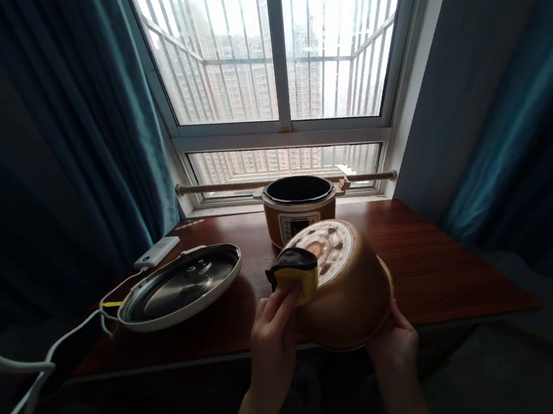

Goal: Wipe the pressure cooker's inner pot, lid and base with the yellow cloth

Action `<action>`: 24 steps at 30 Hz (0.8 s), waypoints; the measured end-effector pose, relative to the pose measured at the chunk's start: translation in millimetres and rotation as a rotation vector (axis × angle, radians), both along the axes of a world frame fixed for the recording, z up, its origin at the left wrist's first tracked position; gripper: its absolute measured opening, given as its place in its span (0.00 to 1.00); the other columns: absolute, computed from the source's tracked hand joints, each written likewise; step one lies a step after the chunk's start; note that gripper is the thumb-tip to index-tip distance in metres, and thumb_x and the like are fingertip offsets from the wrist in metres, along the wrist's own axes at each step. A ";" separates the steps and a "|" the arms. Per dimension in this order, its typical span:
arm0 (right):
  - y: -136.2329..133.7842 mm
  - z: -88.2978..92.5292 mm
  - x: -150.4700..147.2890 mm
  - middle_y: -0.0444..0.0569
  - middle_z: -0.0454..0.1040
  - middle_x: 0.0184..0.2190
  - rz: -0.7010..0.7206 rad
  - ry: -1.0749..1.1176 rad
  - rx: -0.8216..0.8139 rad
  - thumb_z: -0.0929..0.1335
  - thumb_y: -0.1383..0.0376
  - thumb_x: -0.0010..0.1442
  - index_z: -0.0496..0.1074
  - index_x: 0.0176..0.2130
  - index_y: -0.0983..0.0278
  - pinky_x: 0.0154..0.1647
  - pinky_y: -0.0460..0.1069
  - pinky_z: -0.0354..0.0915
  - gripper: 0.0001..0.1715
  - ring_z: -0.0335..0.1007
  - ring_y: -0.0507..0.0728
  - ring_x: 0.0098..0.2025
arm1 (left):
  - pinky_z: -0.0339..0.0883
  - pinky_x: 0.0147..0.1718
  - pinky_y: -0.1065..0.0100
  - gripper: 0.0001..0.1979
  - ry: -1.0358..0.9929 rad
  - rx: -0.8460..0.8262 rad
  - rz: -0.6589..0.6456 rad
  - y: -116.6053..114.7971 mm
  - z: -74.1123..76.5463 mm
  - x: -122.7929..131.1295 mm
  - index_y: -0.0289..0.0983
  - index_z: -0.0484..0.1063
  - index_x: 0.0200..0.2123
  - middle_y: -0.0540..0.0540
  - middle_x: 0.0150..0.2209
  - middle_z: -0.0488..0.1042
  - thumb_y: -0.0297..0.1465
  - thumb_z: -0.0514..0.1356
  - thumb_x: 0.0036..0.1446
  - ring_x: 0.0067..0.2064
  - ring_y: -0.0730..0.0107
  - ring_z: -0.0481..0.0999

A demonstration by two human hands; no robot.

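Observation:
My left hand (276, 324) pinches a yellow and black sponge cloth (304, 288), which touches the bottom of a golden-brown inner pot (355, 304). The pot is tilted on its side, its stained, whitish underside facing up and to the left. On the right, my right hand (398, 339) grips the pot by its rim; some of those fingers are hidden behind it. Just behind the pot stands the rice cooker body (272, 223), open at the top and dark inside. The cooker lid (215, 293) lies with its metal inner side up, left of my left hand.
A reddish-brown table (451, 265) carries these things below a barred window (325, 58). A white power bank (157, 251) with a white cable (69, 333) lies at the left. A rod (228, 188) crosses the window behind the cooker. Blue curtains (111, 113) hang at both sides.

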State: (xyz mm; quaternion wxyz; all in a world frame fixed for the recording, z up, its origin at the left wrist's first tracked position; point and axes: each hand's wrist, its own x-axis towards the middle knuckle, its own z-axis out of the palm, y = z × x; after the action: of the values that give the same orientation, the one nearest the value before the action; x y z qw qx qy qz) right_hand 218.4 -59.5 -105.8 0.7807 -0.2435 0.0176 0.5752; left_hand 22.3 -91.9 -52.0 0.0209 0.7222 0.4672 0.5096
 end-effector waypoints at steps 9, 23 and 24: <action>-7.7 -34.1 -23.6 0.44 0.78 0.32 0.080 0.095 -0.075 0.62 0.65 0.56 0.77 0.34 0.58 0.57 0.59 0.55 0.14 0.71 0.57 0.45 | 0.64 0.43 0.62 0.26 0.129 -0.010 0.048 -4.6 -4.6 -14.6 0.43 0.64 0.54 0.45 0.50 0.68 0.18 0.49 0.54 0.45 0.63 0.65; -15.9 -67.9 -26.5 0.43 0.78 0.36 0.169 0.091 -0.091 0.60 0.61 0.58 0.76 0.38 0.55 0.61 0.58 0.48 0.17 0.68 0.56 0.49 | 0.65 0.43 0.63 0.27 0.168 -0.043 -0.032 -2.7 -12.9 -7.1 0.41 0.63 0.55 0.44 0.50 0.68 0.15 0.49 0.53 0.45 0.63 0.64; -16.9 -70.6 -27.5 0.44 0.78 0.37 0.182 0.078 -0.075 0.60 0.61 0.58 0.76 0.38 0.55 0.61 0.58 0.47 0.17 0.67 0.56 0.50 | 0.65 0.43 0.62 0.27 0.167 -0.048 -0.042 -2.6 -13.0 -6.6 0.41 0.64 0.54 0.44 0.50 0.68 0.16 0.49 0.53 0.45 0.64 0.64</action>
State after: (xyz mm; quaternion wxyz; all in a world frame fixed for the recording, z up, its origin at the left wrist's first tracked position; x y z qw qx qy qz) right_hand 190.9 -76.4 -176.5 0.7144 -0.2504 0.0474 0.6517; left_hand 15.7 -94.5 -65.0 0.0101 0.7711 0.4640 0.4358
